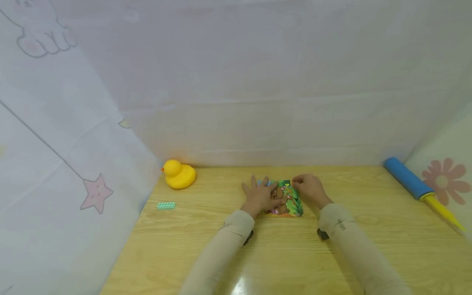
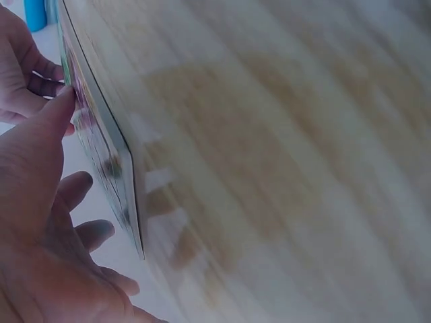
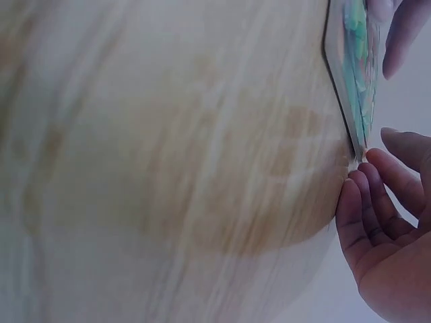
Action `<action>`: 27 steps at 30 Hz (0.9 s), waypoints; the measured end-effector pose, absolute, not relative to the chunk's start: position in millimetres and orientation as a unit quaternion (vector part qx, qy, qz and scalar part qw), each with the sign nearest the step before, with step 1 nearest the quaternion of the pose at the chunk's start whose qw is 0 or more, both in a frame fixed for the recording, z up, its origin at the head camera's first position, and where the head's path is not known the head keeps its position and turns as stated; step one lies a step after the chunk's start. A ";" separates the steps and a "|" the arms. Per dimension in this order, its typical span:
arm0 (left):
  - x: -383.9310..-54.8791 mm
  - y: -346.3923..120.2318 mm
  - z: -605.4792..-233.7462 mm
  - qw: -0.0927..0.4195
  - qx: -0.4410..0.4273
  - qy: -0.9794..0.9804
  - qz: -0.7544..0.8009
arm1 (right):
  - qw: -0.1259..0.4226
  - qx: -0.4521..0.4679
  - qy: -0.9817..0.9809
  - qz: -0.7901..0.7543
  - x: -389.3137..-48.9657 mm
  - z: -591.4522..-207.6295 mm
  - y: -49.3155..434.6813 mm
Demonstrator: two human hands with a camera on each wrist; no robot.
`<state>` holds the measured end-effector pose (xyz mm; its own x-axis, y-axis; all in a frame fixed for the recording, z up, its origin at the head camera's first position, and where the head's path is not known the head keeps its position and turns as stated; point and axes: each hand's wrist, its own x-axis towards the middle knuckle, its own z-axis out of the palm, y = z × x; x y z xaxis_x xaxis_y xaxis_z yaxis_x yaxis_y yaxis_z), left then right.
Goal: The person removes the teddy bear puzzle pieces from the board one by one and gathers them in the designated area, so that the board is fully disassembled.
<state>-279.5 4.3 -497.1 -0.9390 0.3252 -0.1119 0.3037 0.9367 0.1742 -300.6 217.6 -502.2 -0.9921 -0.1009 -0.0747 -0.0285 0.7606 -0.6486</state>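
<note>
We cannot read dark lettering on right sleeve point(image 1: 363, 250). Wood-grain table point(image 1: 287, 258); pale sheeting point(image 1: 239, 82) behind. Picture board point(image 1: 296, 207) on table, left hand point(image 1: 259, 198) spread wide over it; right hand point(image 1: 311, 190), fingers loosely bent, at its corner.

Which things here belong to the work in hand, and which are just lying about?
In use:
picture board
left hand, spread over the board
right hand, at its corner

Apparently just lying about:
yellow duck
small green strip
blue and yellow pump
</note>
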 end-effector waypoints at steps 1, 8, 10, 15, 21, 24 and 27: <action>-279.5 4.5 -497.0 0.071 0.160 0.982 0.076 | 0.054 -0.034 0.937 -0.344 -300.0 -501.9 216.8; -279.2 5.3 -498.5 0.081 0.170 0.978 0.088 | 0.048 -0.034 0.939 -0.340 -297.8 -498.1 211.9; -279.8 5.7 -500.2 0.081 0.172 0.978 0.083 | 0.050 -0.033 0.938 -0.342 -297.6 -498.2 212.0; -281.5 6.6 -505.2 0.076 0.171 0.980 0.073 | 0.059 -0.028 0.935 -0.350 -297.9 -497.9 212.6; -283.7 8.0 -507.9 0.064 0.165 0.981 0.076 | 0.048 -0.019 0.937 -0.345 -299.8 -494.6 210.2; -283.1 8.4 -505.9 0.067 0.163 0.981 0.081 | 0.043 -0.019 0.940 -0.337 -300.3 -494.6 208.9; -282.5 8.5 -502.9 0.072 0.161 0.981 0.082 | 0.044 -0.018 0.942 -0.333 -301.2 -495.2 208.5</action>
